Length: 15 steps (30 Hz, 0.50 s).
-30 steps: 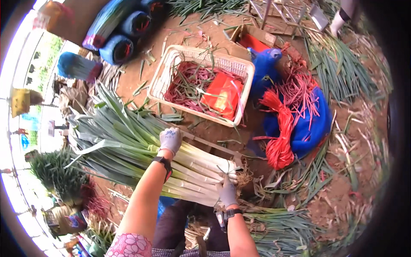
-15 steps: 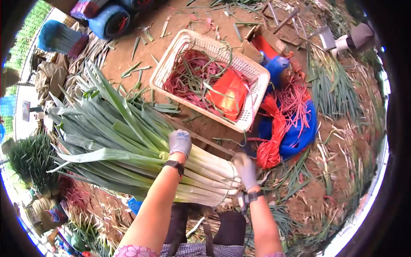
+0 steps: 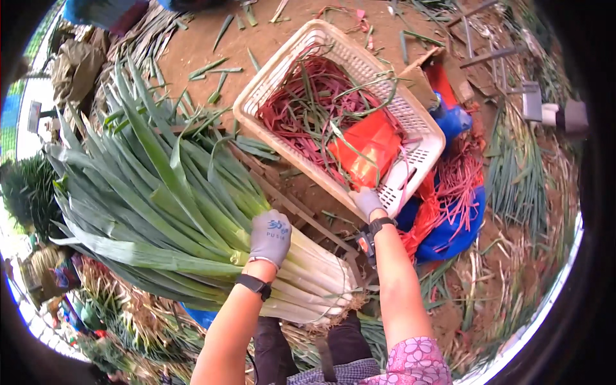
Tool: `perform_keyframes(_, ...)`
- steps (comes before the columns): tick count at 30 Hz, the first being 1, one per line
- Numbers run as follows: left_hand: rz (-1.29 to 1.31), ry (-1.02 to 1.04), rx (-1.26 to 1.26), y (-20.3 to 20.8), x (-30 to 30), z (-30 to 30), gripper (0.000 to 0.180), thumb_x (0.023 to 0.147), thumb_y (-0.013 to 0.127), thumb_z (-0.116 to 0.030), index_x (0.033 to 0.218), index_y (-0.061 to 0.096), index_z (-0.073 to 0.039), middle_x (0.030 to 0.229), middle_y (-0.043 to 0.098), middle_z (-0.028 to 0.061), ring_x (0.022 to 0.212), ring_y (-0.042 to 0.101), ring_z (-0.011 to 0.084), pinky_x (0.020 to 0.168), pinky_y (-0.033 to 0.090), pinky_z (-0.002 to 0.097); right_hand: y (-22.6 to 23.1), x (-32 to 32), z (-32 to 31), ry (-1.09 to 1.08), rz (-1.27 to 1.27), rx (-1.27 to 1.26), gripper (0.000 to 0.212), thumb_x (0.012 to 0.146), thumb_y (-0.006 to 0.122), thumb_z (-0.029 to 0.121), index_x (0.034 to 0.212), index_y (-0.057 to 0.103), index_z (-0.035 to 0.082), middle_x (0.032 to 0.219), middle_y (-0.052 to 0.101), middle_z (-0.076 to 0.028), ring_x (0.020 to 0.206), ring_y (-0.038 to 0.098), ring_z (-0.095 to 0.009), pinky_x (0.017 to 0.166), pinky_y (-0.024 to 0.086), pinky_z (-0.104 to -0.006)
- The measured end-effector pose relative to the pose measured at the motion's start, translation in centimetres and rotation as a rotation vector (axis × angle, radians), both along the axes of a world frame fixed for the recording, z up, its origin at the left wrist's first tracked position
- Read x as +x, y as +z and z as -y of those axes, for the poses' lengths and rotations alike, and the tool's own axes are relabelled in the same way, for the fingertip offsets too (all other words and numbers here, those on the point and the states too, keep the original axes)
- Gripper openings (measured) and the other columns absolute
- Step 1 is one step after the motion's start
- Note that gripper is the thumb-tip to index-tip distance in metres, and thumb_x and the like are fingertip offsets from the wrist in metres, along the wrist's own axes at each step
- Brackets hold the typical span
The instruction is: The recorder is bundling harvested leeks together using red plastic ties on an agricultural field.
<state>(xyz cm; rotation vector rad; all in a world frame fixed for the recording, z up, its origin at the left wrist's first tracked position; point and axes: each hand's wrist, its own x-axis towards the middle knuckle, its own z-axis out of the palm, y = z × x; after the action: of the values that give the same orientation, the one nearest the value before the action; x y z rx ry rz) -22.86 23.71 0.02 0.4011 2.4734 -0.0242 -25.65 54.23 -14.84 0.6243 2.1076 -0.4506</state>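
A thick bundle of leeks lies slanting across the space before me, green leaves to the far left, white stalks and roots near my knees. My left hand, in a grey glove, is closed on the stalks where green meets white. My gloved right hand is closed at the near rim of a cream plastic basket, its fingertips partly hidden. Inside the basket lie tangled dark-red ties, green leaf scraps and a shiny orange-red plastic piece.
Red string and a blue bag sit right of the basket. Beyond are a cardboard box, a metal frame and loose leeks. A narrow bar runs beside the bundle. Leaf scraps litter the brown ground.
My right hand has left the root end of the leeks and moved up to the basket rim. My left hand stays on the bundle. The view has shifted, and the basket appears closer.
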Motion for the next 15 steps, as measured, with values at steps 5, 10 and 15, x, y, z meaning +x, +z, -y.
perform_keyframes(5,-0.013,0.016,0.033,-0.8,0.5,-0.8,0.012,0.090,0.063,-0.013,0.095,0.074,-0.013,0.095,0.071,0.0094,0.091,0.071,0.0289,0.076,0.054,0.0420,3.0,-0.5,-2.9,-0.229,-0.143,-0.421,0.036,0.089,0.072,0.023,0.111,0.074,-0.005,0.101,0.077,-0.017,0.090,0.073,-0.029,0.084,0.055,-0.0365)
perform_keyframes(10,-0.052,0.003,-0.033,-0.5,0.9,1.3,0.016,0.090,0.064,-0.014,0.093,0.080,-0.015,0.092,0.073,0.0074,0.089,0.073,0.0260,0.072,0.055,0.0394,20.9,-8.1,0.8,-0.355,-0.269,-0.762,0.021,0.097,0.068,0.012,0.110,0.073,-0.004,0.095,0.072,-0.001,0.086,0.064,-0.011,0.081,0.052,-0.0269)
perform_keyframes(15,-0.025,0.009,0.006,0.1,0.1,0.1,0.015,0.090,0.065,-0.013,0.096,0.079,-0.014,0.095,0.073,0.0086,0.091,0.074,0.0270,0.074,0.057,0.0398,35.2,-13.8,-1.2,-0.314,-0.606,-0.851,0.023,0.100,0.068,0.015,0.116,0.072,-0.001,0.104,0.074,-0.004,0.092,0.066,-0.011,0.091,0.051,-0.0265)
